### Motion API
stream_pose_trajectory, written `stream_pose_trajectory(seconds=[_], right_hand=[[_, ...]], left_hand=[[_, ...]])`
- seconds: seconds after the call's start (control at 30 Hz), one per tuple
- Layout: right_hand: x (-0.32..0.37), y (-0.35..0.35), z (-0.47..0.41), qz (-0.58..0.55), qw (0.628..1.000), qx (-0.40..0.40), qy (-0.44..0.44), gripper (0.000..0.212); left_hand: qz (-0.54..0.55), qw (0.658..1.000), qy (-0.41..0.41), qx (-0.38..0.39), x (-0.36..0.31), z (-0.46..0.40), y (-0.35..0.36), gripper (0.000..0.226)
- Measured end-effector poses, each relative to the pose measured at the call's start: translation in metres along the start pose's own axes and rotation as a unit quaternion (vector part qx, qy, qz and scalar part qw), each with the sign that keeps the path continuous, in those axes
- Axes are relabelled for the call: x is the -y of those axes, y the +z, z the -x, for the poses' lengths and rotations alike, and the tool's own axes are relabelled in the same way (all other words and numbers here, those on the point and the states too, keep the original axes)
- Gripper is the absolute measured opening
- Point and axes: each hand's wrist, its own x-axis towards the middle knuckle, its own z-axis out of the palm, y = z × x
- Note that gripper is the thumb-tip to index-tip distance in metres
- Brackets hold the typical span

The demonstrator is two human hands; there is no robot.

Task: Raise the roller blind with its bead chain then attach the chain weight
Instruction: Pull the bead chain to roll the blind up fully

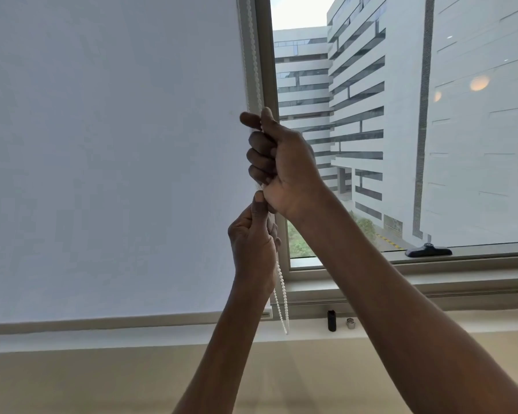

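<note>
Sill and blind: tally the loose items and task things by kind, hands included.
Hands: 2, right hand above left hand, both gripping the bead chain
Bead chain: 1
Roller blind: 1
Black cylinder on sill: 1
Small metal piece on sill: 1
Black window handle: 1
Total: 7

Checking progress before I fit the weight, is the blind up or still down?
Still down. The blind covers its pane, its bottom bar near the sill. Both hands grip the chain.
</note>
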Motion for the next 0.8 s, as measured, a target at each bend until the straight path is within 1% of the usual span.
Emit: stream_pose_trajectory(seconds=[0.1, 0.23, 0.33, 0.4, 0.5, 0.6, 0.63, 0.73, 0.8], right_hand=[[-0.002, -0.002, 0.001, -0.021, 0.999, 0.013, -0.027, 0.030], [-0.003, 0.000, 0.002, 0.002, 0.998, 0.006, -0.064, 0.031], [-0.005, 0.002, 0.005, 0.015, 0.995, -0.003, -0.101, 0.031], [-0.006, 0.005, 0.007, 0.013, 0.992, -0.003, -0.129, 0.031], [-0.015, 0.004, 0.014, 0.042, 0.986, -0.019, -0.159, 0.033], [-0.035, -0.008, 0.027, 0.103, 0.979, -0.064, -0.165, 0.032], [-0.043, -0.014, 0.032, 0.119, 0.977, -0.077, -0.162, 0.031], [-0.065, -0.030, 0.045, 0.125, 0.981, -0.080, -0.126, 0.032], [-0.075, -0.034, 0.050, 0.124, 0.983, -0.071, -0.113, 0.032]], left_hand=[[-0.023, 1.000, 0.016, 0.010, 0.000, -0.001, -0.003, 0.059], [-0.055, 0.998, 0.034, 0.020, 0.002, -0.006, -0.006, 0.058], [-0.102, 0.992, 0.070, 0.020, 0.002, -0.012, -0.010, 0.055], [-0.102, 0.992, 0.070, 0.037, 0.002, -0.017, -0.013, 0.054], [-0.051, 0.995, 0.016, 0.083, -0.007, -0.029, -0.017, 0.057], [0.047, 0.989, -0.046, 0.130, -0.026, -0.048, -0.020, 0.051], [0.066, 0.986, -0.066, 0.141, -0.035, -0.055, -0.020, 0.052], [0.102, 0.970, -0.113, 0.189, -0.062, -0.072, -0.016, 0.071], [0.124, 0.958, -0.125, 0.224, -0.079, -0.079, -0.007, 0.076]])
